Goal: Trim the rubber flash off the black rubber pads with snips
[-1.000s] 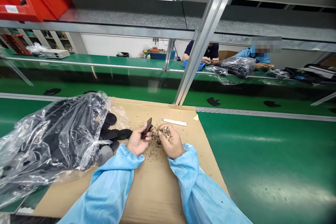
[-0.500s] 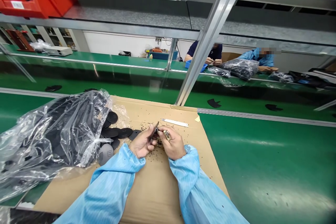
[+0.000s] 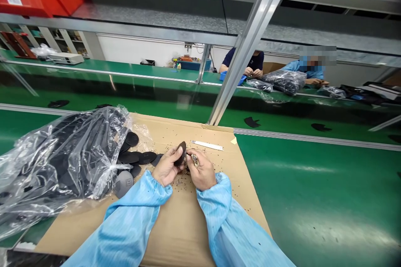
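My left hand (image 3: 165,168) grips a round black plastic disc (image 3: 181,153) by its edge, thumb on the near face, and the disc stands tilted nearly on edge. Closed round a small brass-coloured metal tool (image 3: 195,160), my right hand (image 3: 203,173) is right beside it. The tool's working end meets or nears the disc's right side; fingers hide the exact contact. Small black scraps lie scattered below both hands on a brown cardboard sheet (image 3: 184,229).
On the left lies a clear plastic bag (image 3: 65,158) full of dark discs, with several loose discs (image 3: 147,157) spilling from it. A slim white knife-like tool (image 3: 207,145) rests beyond my hands. A metal post (image 3: 233,79) rises behind. Two people sit across the green bench (image 3: 319,192).
The disc has turned in my left hand, so more of its dark face shows. My right hand keeps the brass tool close to it. The view has shifted slightly.
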{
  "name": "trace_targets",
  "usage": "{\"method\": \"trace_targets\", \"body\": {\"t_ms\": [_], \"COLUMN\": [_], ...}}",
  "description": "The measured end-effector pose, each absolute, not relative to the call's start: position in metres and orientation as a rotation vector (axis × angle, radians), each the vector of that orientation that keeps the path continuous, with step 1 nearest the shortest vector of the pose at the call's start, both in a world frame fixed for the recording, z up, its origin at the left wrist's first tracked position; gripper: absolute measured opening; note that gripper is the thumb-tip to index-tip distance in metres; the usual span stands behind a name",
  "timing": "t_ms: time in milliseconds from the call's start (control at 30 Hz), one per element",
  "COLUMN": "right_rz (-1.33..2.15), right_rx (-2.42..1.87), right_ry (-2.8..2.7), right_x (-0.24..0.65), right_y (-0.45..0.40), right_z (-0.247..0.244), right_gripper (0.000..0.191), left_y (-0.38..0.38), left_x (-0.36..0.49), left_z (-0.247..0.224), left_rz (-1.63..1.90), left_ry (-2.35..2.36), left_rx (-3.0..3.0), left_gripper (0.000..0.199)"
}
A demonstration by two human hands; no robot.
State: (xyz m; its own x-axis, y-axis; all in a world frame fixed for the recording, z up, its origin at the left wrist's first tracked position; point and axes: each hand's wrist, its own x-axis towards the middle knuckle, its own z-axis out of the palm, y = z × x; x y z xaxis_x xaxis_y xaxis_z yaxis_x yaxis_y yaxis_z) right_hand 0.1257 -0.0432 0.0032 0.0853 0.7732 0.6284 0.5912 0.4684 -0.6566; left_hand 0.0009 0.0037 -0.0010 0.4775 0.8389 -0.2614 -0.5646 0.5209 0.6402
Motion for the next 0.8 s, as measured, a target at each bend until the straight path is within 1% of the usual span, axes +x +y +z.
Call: {"method": "trace_targets", "body": {"t_ms": [100, 167, 267, 400, 533, 667, 800], "right_rz": [0.236, 0.380, 0.615, 0.667, 0.570, 0.304, 0.002], "right_rx": [-1.204, -1.175, -1.108, -1.101, -1.193, -1.337, -1.560], "right_ry": [-1.566, -1.508, -1.425, -1.373, -1.408, -1.585, -1.783], "right_x": [0.127, 0.128, 0.132, 0.134, 0.133, 0.134, 0.144], "right_y": [-0.044, -0.043, -0.041, -0.038, -0.037, -0.039, -0.039], "right_z": [0.003, 0.002, -0.004, -0.009, -0.006, 0.000, 0.003], "right_gripper": [0.018, 0.021, 0.023, 0.025, 0.027, 0.024, 0.043], "left_y": [0.006, 0.006, 0.006, 0.006, 0.006, 0.010, 0.016], "left_x": [0.002, 0.001, 0.001, 0.001, 0.001, -0.002, -0.006], "left_z": [-0.001, 0.000, 0.000, 0.000, -0.001, -0.001, 0.000], "left_rz": [0.918, 0.912, 0.932, 0.908, 0.877, 0.972, 1.001], "left_ry": [0.595, 0.579, 0.550, 0.579, 0.678, 0.671, 0.617], "left_rx": [0.473, 0.459, 0.466, 0.485, 0.519, 0.488, 0.375], "left_gripper": [0.029, 0.025, 0.026, 0.031, 0.033, 0.030, 0.022]}}
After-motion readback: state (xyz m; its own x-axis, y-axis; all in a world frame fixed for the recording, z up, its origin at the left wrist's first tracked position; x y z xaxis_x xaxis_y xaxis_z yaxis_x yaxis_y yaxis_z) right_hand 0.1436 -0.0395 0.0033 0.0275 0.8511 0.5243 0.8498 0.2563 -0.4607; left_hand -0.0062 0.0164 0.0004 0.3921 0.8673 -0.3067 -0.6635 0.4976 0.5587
